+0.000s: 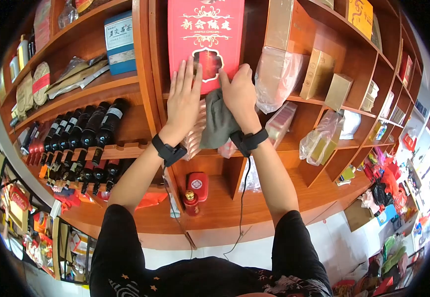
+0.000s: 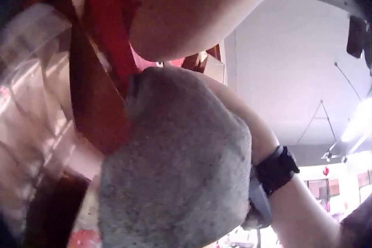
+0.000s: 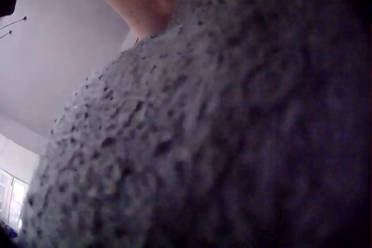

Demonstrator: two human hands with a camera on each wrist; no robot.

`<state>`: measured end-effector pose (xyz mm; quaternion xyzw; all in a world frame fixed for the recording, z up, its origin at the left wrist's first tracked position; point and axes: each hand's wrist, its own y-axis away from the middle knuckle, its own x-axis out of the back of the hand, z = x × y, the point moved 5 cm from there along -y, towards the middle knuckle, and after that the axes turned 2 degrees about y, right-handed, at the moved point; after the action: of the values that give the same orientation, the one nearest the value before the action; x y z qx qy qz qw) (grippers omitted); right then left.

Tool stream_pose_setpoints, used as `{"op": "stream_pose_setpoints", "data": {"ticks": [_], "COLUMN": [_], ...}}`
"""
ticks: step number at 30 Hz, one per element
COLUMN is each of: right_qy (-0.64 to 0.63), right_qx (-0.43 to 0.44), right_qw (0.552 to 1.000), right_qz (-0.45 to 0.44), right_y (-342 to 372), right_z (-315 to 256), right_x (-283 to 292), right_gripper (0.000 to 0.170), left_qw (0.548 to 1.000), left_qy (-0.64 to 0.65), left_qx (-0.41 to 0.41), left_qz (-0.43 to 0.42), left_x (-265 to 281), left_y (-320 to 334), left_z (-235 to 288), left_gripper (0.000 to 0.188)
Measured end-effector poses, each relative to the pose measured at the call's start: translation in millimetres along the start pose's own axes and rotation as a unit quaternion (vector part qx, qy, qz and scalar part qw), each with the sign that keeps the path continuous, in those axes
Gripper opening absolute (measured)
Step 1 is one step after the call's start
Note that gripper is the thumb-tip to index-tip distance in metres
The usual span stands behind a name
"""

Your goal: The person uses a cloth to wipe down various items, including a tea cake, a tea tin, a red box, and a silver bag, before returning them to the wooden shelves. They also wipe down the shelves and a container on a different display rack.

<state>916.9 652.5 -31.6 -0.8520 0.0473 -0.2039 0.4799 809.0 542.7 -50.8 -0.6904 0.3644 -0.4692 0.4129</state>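
Note:
A tall red gift box (image 1: 206,42) with pale Chinese lettering stands in the upper shelf compartment in the head view. My left hand (image 1: 182,106) lies against its lower left front, fingers straight and pointing up. At the lower right of the box, my right hand (image 1: 240,96) has its fingers bent and its thumb toward the front face. It grips a grey cloth (image 1: 219,121), which hangs below the box between both wrists. In the left wrist view the cloth (image 2: 174,155) fills the middle; its rough weave (image 3: 174,143) covers most of the right wrist view.
Dark wine bottles (image 1: 108,126) lie on a rack at left. A plastic-wrapped box (image 1: 277,79) stands close to my right hand, with gold boxes (image 1: 318,74) beyond it. Below are a red bottle (image 1: 191,204) and a red tin (image 1: 198,186). A cable (image 1: 244,198) hangs from my right wrist.

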Motion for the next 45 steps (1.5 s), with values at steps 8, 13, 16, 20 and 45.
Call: {"op": "stream_pose_setpoints", "data": {"ticks": [8, 13, 16, 20, 45], "right_qy": [-0.003, 0.001, 0.030, 0.088, -0.076], "right_qx": [0.074, 0.053, 0.061, 0.019, -0.290], "right_qw": [0.997, 0.998, 0.996, 0.991, 0.892], "right_qz": [-0.022, -0.046, -0.059, -0.103, -0.338], "right_y": [-1, -7, -11, -23, 422], "right_z": [-5, -1, -3, -1, 249], "right_x": [-19, -29, -29, -32, 162], "right_gripper": [0.041, 0.038, 0.040, 0.040, 0.025], "left_qw": [0.996, 0.991, 0.991, 0.986, 0.994], "left_qy": [0.062, 0.089, 0.083, 0.122, -0.047], "left_qx": [0.062, 0.094, 0.101, 0.114, 0.010], "left_qz": [0.008, 0.024, 0.033, 0.010, -0.101], "left_x": [-26, -30, -26, -35, -55], "left_y": [4, 1, -2, -9, 37], "left_z": [-26, -22, -23, -33, -27], "left_gripper": [0.071, 0.081, 0.085, 0.085, 0.066]}}
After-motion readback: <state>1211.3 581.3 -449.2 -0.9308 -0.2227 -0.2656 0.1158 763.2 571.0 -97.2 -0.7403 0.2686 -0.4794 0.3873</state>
